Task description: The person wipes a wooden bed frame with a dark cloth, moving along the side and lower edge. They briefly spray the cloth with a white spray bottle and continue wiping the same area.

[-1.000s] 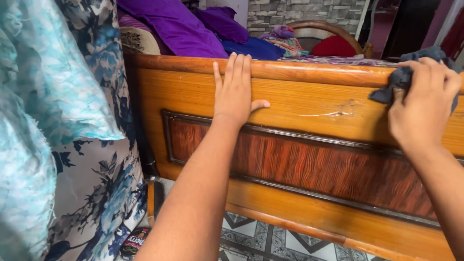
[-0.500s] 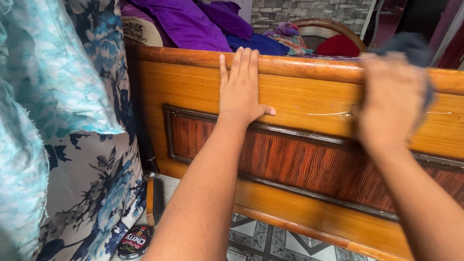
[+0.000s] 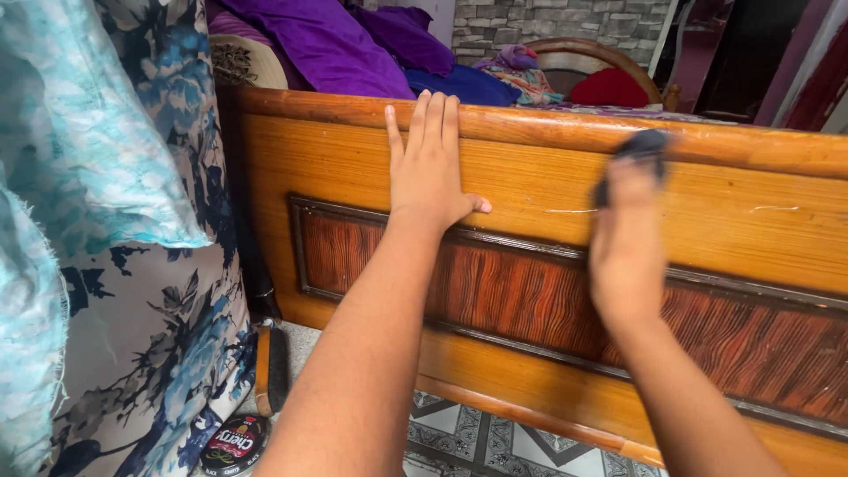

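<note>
Cloth (image 3: 643, 146) is dark and sits under your right hand (image 3: 625, 247), gripped against the upper band of the wooden board (image 3: 530, 190), near its top rail. Press evenly and follow the grain. Your left hand (image 3: 428, 168) lies flat and wide open on the board, holding nothing. A round tin (image 3: 234, 444) lies on the floor (image 3: 459, 446), lid shut, contents hidden.

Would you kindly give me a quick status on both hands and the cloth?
Left hand flat on wooden bed board, empty. Right hand blurred, pressing dark cloth near the board's top edge. Nothing blocking the board face.
</note>
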